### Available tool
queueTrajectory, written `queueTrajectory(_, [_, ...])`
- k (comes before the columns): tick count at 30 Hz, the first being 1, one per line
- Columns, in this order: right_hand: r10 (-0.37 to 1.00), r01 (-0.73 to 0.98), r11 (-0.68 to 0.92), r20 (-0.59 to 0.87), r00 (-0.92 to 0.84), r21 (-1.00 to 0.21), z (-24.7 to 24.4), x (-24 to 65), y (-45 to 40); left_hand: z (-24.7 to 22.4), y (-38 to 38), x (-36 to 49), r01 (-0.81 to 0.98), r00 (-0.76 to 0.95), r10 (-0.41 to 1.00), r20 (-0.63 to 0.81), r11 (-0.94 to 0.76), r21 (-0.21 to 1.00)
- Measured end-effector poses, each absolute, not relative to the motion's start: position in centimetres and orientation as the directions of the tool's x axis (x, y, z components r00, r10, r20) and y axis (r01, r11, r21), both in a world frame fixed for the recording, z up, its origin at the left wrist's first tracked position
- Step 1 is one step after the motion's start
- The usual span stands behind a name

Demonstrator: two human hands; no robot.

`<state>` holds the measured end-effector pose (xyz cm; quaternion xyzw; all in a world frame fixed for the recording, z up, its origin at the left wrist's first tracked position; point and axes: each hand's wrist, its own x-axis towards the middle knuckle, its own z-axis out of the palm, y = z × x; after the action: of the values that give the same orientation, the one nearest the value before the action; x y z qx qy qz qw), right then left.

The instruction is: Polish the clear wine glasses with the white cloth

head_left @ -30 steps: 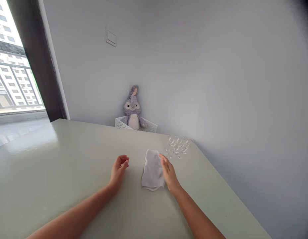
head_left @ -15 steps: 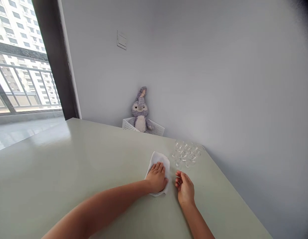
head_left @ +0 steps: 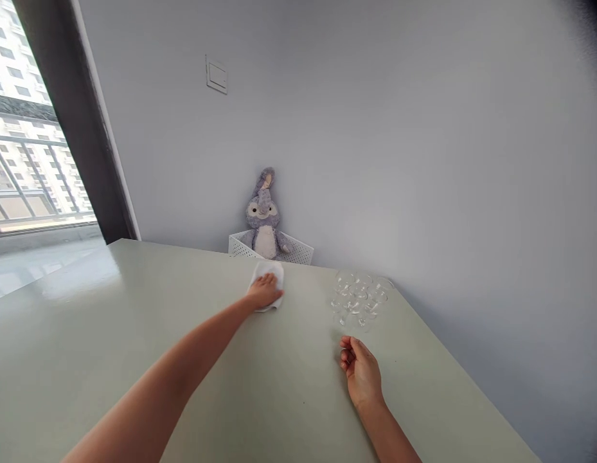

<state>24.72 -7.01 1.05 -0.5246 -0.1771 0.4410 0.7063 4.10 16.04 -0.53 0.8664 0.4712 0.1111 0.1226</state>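
Observation:
My left hand lies flat with fingers stretched out on a white cloth, pressing it against the pale green tabletop towards the far edge. Motion blurs this hand slightly. Loosely curled, my right hand rests on its side on the table, with small gaps between the fingers and nothing seen in them. Just beyond its fingertips stands a cluster of several clear stemmed glasses. The hand and the glasses are apart.
Behind the table's far edge, a grey plush rabbit sits in a white perforated basket. A pale wall runs along the right side. A dark frame borders a balcony on the left. Small dark specks lie on the tabletop.
My left hand has slid the cloth away from me and to the left, towards the far edge. My right hand and the glasses stay in place. The view has turned slightly right.

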Motion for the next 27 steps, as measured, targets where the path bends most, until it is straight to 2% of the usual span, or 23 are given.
queueTrajectory(6, [0.826, -0.419, 0.054, -0.196, 0.529, -0.906, 0.5, 25.0, -7.0, 0.4, 19.7, -7.0, 0.937, 0.258, 0.965, 0.042, -0.26, 0.232])
queueTrajectory(12, [0.838, -0.404, 0.06, -0.174, 0.517, -0.913, 0.6, 25.0, -7.1, 1.6, 18.2, -18.8, 0.989, -0.016, 1.0, 0.027, 0.011, 0.15])
queueTrajectory(17, [0.833, -0.403, 0.063, -0.174, 0.524, -0.913, 0.8, 24.9, -7.1, 2.6, 13.5, -28.6, 0.964, -0.247, 0.969, 0.006, 0.246, 0.099])
queueTrajectory(22, [0.842, -0.439, 0.041, -0.206, 0.499, -0.897, 1.2, 24.2, -7.4, 3.2, 8.2, -36.4, 0.874, -0.485, 0.875, -0.005, 0.485, 0.038])
queueTrajectory(27, [0.862, -0.459, 0.03, -0.209, 0.462, -0.888, 1.8, 23.4, -7.7, 1.7, 5.1, -39.7, 0.851, -0.519, 0.853, 0.059, 0.522, -0.057])
